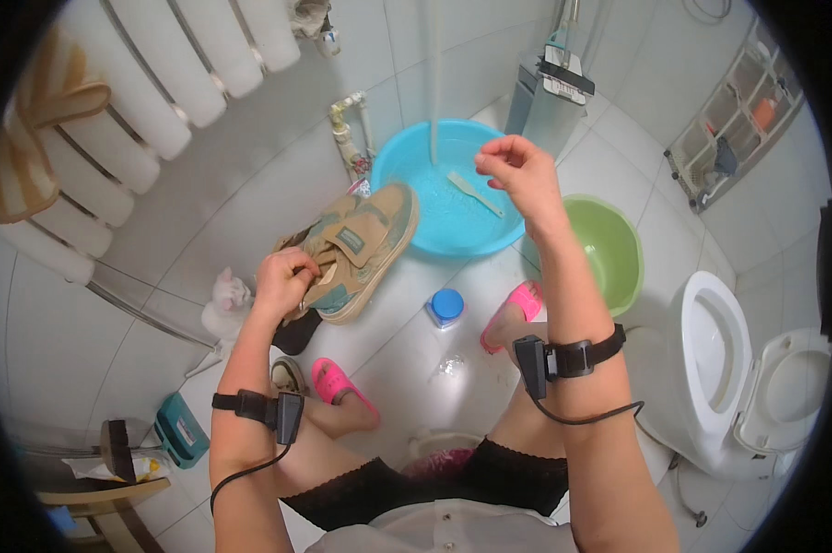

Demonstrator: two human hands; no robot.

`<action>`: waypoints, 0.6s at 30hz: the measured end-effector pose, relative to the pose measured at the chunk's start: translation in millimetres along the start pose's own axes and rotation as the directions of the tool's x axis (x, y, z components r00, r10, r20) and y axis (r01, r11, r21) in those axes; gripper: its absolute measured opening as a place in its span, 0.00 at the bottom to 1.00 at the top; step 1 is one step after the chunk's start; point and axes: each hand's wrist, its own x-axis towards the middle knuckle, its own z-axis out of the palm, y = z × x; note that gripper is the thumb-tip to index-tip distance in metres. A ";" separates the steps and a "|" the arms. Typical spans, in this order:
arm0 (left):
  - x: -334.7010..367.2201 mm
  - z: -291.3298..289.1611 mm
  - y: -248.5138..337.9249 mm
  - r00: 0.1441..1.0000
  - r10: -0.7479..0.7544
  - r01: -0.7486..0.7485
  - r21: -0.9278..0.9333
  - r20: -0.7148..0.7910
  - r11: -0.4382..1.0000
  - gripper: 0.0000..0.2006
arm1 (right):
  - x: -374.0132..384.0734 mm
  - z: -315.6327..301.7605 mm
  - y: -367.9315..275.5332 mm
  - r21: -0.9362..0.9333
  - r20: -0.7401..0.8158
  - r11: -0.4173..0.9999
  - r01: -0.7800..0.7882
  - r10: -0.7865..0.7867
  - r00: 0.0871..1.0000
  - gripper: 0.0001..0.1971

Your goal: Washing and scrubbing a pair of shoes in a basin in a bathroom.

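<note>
strapped forearms [596,382] lead to my left grip [282,281], closed on the tan shoe [379,221] by its opening, beside the blue basin [457,247]; best held firmly. my right grip [527,180], loosely curled, seemingly empty, hovers near the brush [471,194].

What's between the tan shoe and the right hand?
Head view: the blue basin, holding water and a pale brush, lies between the tan shoe and the right hand.

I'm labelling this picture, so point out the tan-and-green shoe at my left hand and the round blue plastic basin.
Tan-and-green shoe [359,241], head view: on its strap.
Round blue plastic basin [462,251], head view: on its near rim.
</note>
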 end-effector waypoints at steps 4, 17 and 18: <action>-1.0 31.3 -15.3 0.923 -0.291 0.269 0.119 0.250 0.956 0.07 | -0.4 -19.3 -11.5 0.142 -0.044 0.986 -0.093 0.100 0.994 0.11; 27.8 113.9 -25.4 0.834 -0.400 0.203 0.464 0.379 0.862 0.06 | -1.7 -39.4 -16.5 0.196 0.018 0.973 -0.118 0.117 0.993 0.11; 25.3 124.6 -31.7 0.832 -0.404 0.205 0.464 0.381 0.862 0.06 | -3.7 -38.4 -15.7 0.197 0.035 0.972 -0.124 0.120 0.992 0.11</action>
